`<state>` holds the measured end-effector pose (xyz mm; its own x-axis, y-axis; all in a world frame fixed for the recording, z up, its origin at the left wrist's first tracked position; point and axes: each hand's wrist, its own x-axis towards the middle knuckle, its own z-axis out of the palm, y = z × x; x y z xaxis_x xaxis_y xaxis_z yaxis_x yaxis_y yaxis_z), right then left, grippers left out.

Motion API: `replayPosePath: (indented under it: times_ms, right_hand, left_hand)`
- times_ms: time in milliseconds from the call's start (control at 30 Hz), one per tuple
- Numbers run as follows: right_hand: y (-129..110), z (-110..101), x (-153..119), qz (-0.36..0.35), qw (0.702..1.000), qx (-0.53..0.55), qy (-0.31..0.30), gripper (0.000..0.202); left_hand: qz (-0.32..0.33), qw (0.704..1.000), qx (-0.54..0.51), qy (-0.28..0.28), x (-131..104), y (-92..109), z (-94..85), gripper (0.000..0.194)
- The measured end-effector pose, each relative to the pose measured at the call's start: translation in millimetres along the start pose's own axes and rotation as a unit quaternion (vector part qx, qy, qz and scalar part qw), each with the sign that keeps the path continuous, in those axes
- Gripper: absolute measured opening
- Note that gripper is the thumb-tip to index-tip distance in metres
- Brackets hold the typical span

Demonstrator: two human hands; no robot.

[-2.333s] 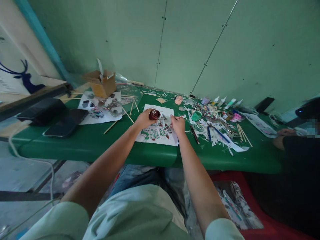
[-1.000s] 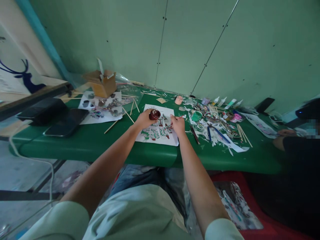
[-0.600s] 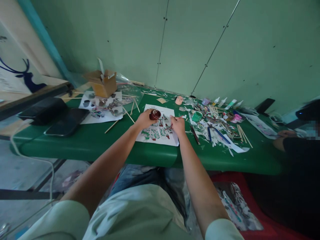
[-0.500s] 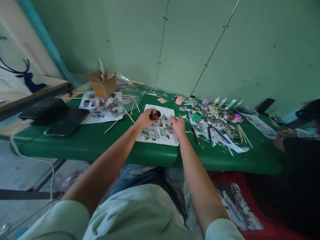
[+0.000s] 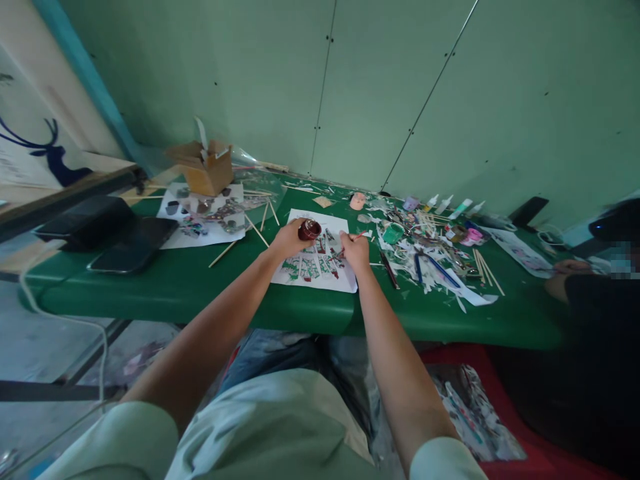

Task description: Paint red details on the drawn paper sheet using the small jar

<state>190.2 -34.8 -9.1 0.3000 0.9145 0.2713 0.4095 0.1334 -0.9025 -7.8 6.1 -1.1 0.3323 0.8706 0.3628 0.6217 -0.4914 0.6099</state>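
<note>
My left hand (image 5: 290,239) is closed around a small open jar of dark red paint (image 5: 310,230), tilted over the paper. In my right hand (image 5: 356,251) is a thin red paintbrush (image 5: 359,235), pinched between the fingers, its lower end down at the page. Beneath both hands lies a white sheet of paper (image 5: 336,283) with a pattern painted in green and dark red, split by white bands. The brush tip is too small to make out clearly.
Left stand a cardboard box (image 5: 210,175), a painted sheet (image 5: 200,237) and a black phone-like slab (image 5: 133,245). Right of the page spread paper scraps, a green paint pot (image 5: 393,232), blue-handled tools (image 5: 443,270) and wooden sticks (image 5: 487,272). A co-worker's hand (image 5: 573,267) rests far right.
Almost nothing differs. Both hands keep their places with the jar and the brush over the page; the view shifts very slightly.
</note>
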Motion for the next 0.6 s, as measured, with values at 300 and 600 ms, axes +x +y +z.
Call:
replayPosePath:
  times_ms: [300, 600]
  right_hand:
    - [4.9, 0.5, 2.8, -0.006, 1.000, -0.008, 0.001, 0.044]
    - [6.2, 1.2, 2.7, 0.007, 1.000, 0.002, -0.003, 0.043]
  left_hand:
    - [0.001, 1.000, -0.001, 0.002, -0.1, 0.4, 0.0, 0.062]
    - [-0.005, 1.000, 0.002, -0.004, -0.2, 1.4, -1.1, 0.064]
